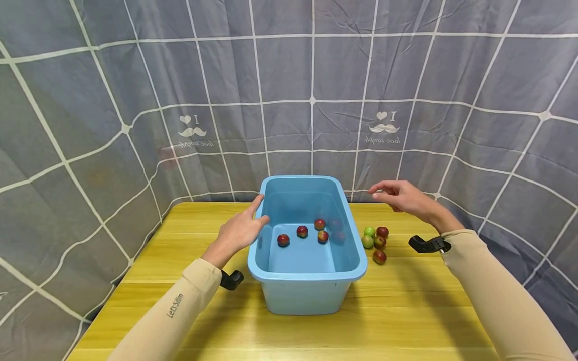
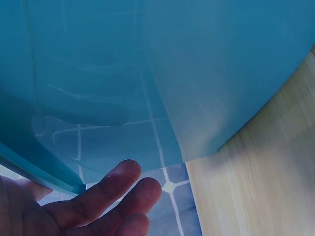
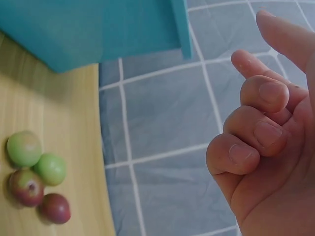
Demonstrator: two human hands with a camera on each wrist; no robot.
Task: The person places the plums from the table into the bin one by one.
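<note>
In the head view a blue plastic tub (image 1: 311, 277) stands on the table, with several small red plum-like fruits (image 1: 302, 231) on its floor. My left hand (image 1: 239, 228) holds the tub's left rim, thumb reaching over the inner side. The left wrist view shows other fingers (image 2: 115, 191) outside the tub wall. My right hand (image 1: 406, 199) is raised beyond the tub's right side, holding nothing. Its thumb and index finger extend while the other fingers (image 3: 246, 132) curl loosely. Below it on the table are red fruits (image 1: 380, 257) and two green ones (image 1: 368, 241).
The wooden table (image 1: 198, 301) ends at the back against a grey curtain (image 1: 289, 70) with white grid lines. Black wrist mounts (image 1: 426, 244) stick out from both sleeves. The tub's raised walls stand between the two hands.
</note>
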